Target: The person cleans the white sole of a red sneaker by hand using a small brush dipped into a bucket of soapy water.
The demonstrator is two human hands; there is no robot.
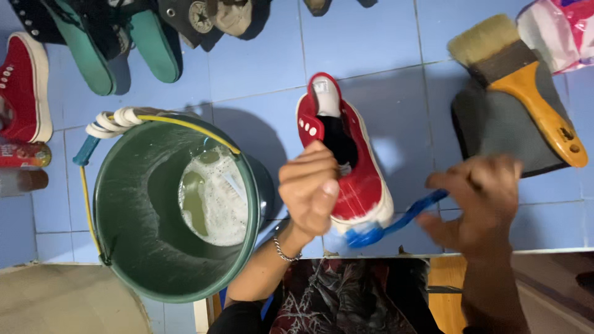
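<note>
My left hand (309,188) grips a red canvas sneaker (349,167) with a white rubber toe, holding it up by its side. My right hand (479,201), blurred with motion, holds a blue toothbrush (396,222) whose head touches the white toe cap at the sneaker's near end. A silver bracelet sits on my left wrist.
A green bucket (130,210) with soapy water stands at left, its yellow handle wrapped in white. A wide paintbrush (526,80) with a yellow handle lies on a grey pad at right. More shoes (25,86) line the far edge of the blue tiled floor (260,68).
</note>
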